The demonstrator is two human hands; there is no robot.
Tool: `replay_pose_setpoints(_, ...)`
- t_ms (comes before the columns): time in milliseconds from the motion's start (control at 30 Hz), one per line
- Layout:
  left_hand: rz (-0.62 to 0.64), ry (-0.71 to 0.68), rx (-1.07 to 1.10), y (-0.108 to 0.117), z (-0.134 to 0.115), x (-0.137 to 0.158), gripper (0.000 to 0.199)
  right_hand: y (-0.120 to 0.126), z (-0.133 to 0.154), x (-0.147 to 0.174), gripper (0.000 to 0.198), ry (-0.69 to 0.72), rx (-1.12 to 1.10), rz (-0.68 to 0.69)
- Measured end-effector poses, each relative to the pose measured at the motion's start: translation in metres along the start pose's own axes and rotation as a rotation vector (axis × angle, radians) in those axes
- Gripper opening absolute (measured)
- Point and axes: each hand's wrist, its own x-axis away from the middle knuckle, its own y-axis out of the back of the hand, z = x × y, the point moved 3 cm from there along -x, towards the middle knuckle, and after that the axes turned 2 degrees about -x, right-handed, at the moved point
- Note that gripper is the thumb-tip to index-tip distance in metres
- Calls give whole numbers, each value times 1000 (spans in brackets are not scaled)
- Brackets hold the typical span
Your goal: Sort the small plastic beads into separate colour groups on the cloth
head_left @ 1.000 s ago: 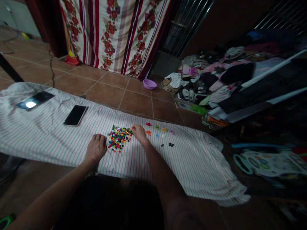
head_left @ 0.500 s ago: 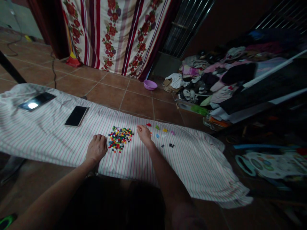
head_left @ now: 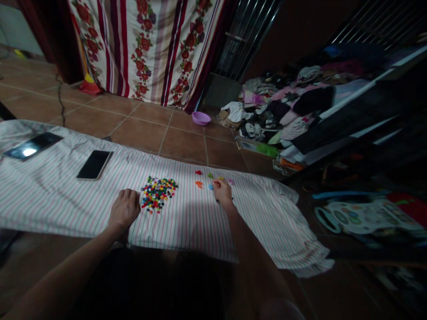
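Observation:
My left hand [head_left: 125,206] rests palm down on the striped cloth, fingers loosely stretched, just left of a mixed pile of small coloured pieces [head_left: 158,194], perhaps beads. My right hand [head_left: 223,192] is over the small sorted groups to the right, its thumb and fingers pinched; anything between them is too small to make out. Around it lie a red group [head_left: 198,172], an orange group [head_left: 199,184], a green group [head_left: 210,175], a blue group [head_left: 211,187] and a pink group [head_left: 231,182]. The hand partly covers the yellow and dark pieces.
A phone [head_left: 94,165] and a shiny dark tablet-like slab [head_left: 40,144] lie on the left of the striped cloth [head_left: 187,226]. Beyond its far edge, a purple basin [head_left: 201,118] stands on the tiled floor. Piled clothes [head_left: 283,106] are at the right.
My right hand has moved right, from beside the mixed pile to over the sorted groups, uncovering the orange group. My left hand stays beside the pile. The view has shifted slightly.

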Motion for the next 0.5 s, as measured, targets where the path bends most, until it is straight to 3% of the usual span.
replay_pose_setpoints(267,-22,10,10,1,-1,0,19,46,-73,-22,28,-317,77,-118)
replay_pose_setpoints(500,9,6,-12,0,-2,-1,19,51,-100,-34,26,-382,131,-124)
